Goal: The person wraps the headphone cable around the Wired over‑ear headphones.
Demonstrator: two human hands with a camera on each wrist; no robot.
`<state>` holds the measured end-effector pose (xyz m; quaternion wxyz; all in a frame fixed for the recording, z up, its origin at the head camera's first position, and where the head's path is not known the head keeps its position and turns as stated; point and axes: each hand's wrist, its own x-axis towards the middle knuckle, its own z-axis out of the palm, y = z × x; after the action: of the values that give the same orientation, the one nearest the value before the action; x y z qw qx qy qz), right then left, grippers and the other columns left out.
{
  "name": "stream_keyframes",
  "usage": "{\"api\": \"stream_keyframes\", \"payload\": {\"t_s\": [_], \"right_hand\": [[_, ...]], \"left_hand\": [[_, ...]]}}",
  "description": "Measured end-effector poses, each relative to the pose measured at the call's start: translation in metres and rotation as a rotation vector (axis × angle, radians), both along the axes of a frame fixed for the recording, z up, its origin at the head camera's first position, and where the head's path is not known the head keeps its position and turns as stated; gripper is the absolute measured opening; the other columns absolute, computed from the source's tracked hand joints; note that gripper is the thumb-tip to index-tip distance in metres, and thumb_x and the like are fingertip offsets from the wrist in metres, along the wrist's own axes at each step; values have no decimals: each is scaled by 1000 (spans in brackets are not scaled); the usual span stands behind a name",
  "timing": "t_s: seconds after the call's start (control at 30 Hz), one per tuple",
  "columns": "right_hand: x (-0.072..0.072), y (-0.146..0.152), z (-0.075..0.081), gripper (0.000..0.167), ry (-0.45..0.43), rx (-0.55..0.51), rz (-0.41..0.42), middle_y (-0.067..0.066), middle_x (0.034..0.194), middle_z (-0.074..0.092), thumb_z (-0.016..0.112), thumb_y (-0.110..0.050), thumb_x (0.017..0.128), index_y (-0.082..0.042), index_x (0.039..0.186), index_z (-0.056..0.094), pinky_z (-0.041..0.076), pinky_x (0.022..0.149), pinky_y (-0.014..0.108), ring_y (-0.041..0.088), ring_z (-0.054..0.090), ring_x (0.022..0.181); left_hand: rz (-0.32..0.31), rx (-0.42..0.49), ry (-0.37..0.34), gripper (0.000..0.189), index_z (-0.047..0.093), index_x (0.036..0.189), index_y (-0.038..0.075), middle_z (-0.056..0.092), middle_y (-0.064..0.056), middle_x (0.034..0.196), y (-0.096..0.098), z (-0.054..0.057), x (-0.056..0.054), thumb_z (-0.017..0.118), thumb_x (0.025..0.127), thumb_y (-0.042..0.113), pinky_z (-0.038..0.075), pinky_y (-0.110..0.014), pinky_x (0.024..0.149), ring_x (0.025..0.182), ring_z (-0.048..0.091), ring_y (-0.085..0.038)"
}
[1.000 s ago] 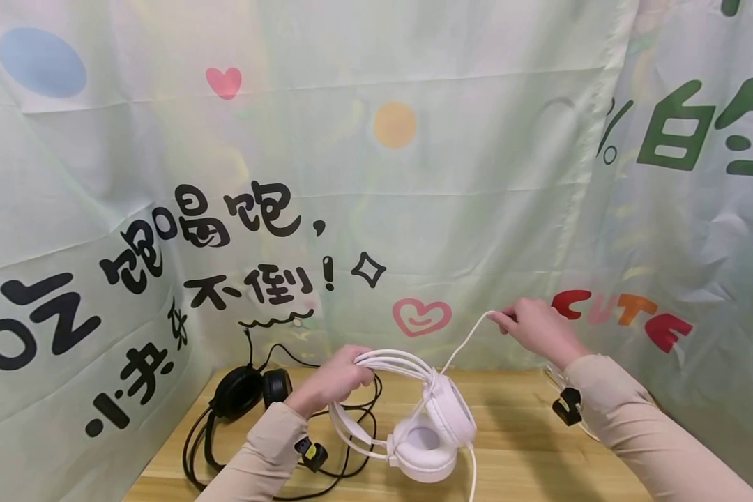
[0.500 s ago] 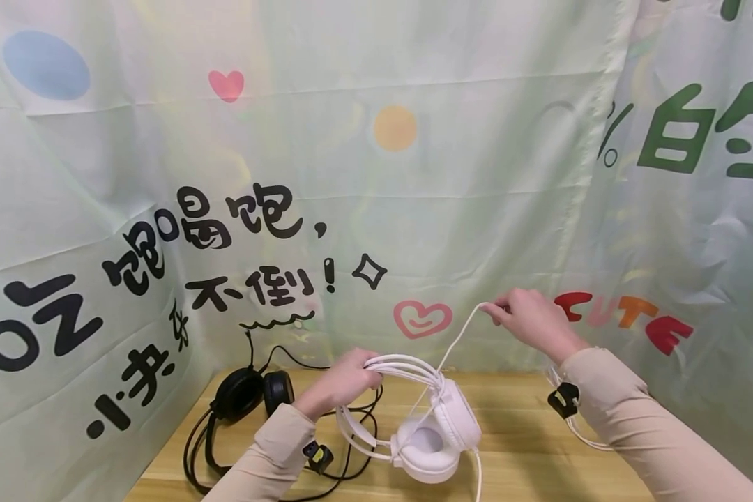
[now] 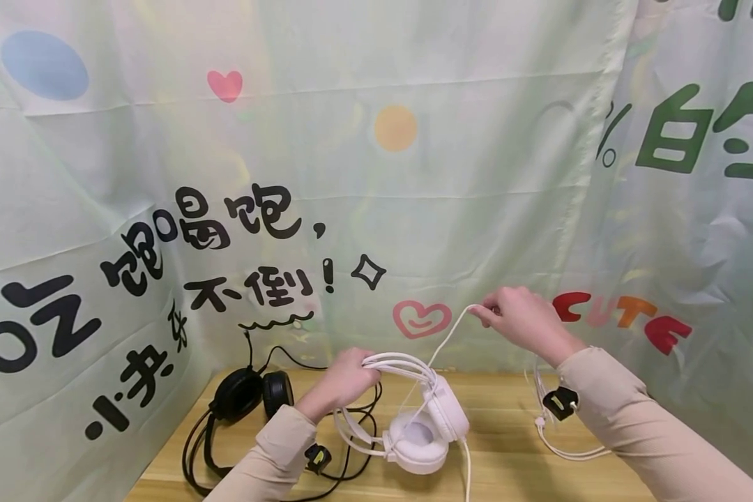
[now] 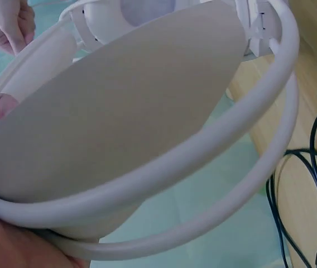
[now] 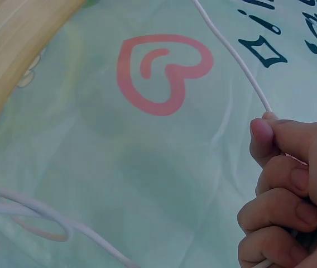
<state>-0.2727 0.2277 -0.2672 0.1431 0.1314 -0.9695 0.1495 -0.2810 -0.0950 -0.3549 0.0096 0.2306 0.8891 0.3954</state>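
Note:
White over-ear headphones [image 3: 447, 411] hang over the table in the head view, ear cups toward the right. My left hand [image 3: 345, 376] grips them by the headband. Seen from the left wrist, the wide inner band [image 4: 119, 111] and two thin outer hoops run into that hand's fingers. Higher up and to the right, my right hand [image 3: 517, 317] pinches the white cable [image 3: 450, 333] between thumb and index finger, and a length of it slants down to the ear cups. The other right fingers are curled in the right wrist view. More white cable [image 3: 565, 453] dangles below the right wrist.
Black headphones [image 3: 238, 392] lie at the table's back left, their looped black cable [image 3: 191, 446] spreading beneath my left arm. Printed cloth [image 3: 477, 174] walls the wooden table [image 3: 502, 432] at the back and sides. A small black camera [image 3: 560, 403] sits at the right wrist.
My right hand has moved a little left and up, still pinching the cable. The cable below the right wrist shows more now. The white headphones shifted right, then slightly back left.

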Motion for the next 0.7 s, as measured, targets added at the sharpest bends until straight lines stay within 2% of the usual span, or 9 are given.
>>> {"api": "stream_keyframes", "payload": {"t_s": [0.27,0.43,0.7], "right_hand": [[14,-10,8,34,5,-11,42,-5,80,76,68,-36,104,-22,73,71,39,55,31,13,53,59],[23,-16,12,32,18,-22,73,-6,78,75,68,-36,104,-23,76,74,42,56,31,11,55,59],[34,-21,16,35,22,-55,106,-7,74,71,64,-34,107,-21,75,72,40,57,31,12,48,56]], "left_hand": [[119,-39,66,18,49,72,19,42,6,61,0,-1,-1,58,86,13,32,-25,49,52,37,-11],[192,-79,126,16,51,72,19,43,5,60,2,-1,-2,57,87,14,33,-26,48,51,39,-12],[250,-107,184,16,50,71,19,42,5,59,5,1,-3,55,86,16,32,-27,46,49,37,-12]]}}
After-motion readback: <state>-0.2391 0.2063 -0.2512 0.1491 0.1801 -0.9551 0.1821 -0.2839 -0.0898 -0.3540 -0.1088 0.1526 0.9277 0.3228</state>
